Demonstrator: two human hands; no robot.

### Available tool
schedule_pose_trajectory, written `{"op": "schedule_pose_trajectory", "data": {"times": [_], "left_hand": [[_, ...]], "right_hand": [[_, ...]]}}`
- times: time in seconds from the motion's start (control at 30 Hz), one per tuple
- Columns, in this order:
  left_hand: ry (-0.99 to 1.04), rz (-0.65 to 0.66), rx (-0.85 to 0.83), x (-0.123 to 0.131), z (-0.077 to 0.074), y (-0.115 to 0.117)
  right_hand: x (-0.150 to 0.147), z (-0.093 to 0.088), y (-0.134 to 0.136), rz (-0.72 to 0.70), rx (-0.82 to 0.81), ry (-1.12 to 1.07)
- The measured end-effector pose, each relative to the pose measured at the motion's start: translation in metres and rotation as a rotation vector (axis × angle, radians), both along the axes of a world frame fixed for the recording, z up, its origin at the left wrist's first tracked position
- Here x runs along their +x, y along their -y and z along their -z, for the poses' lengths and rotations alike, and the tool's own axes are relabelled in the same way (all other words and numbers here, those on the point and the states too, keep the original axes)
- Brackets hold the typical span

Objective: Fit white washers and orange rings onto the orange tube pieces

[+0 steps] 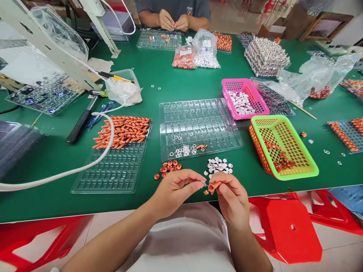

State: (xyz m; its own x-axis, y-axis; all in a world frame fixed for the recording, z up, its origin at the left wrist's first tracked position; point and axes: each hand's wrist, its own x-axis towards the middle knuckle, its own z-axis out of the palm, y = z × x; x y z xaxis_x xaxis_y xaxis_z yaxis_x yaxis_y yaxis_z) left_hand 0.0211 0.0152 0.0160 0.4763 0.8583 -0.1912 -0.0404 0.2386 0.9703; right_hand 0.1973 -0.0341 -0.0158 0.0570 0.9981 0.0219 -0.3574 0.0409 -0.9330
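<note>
My left hand [174, 190] pinches a small silvery part [203, 182] between thumb and forefinger; its exact kind is too small to make out. In my right hand [235, 200] is an orange tubular piece [214, 186], its round end turned toward the left fingertips. The two pieces nearly meet, and I cannot tell whether they touch. Just beyond my hands lie a cluster of orange round caps [169, 167] and a pile of white discs [219, 166]. Past these, a clear plastic tray [198, 124] carries white rings [184, 151] and a loose orange piece [200, 147].
To the left, another clear tray [109, 170] bears stacked orange pieces [124, 130], near a hammer [82, 119] and white cable [110, 139]. Pink [246, 85] and green [307, 160] baskets stand to the right. Across the table, a co-worker's hands [174, 22] handle something small.
</note>
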Motion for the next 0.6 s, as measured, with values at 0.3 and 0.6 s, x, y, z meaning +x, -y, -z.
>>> {"op": "schedule_pose_trajectory", "data": {"times": [0.3,0.6], "left_hand": [[0.118,-0.105,-0.237,-0.003,0.007,0.012],[-0.102,-0.098,-0.102,-0.005,0.01,0.017]], "right_hand": [[-0.001,-0.013,-0.007,-0.188,0.283,0.594],[-0.005,-0.007,-0.007,-0.151,0.301,0.773]]}}
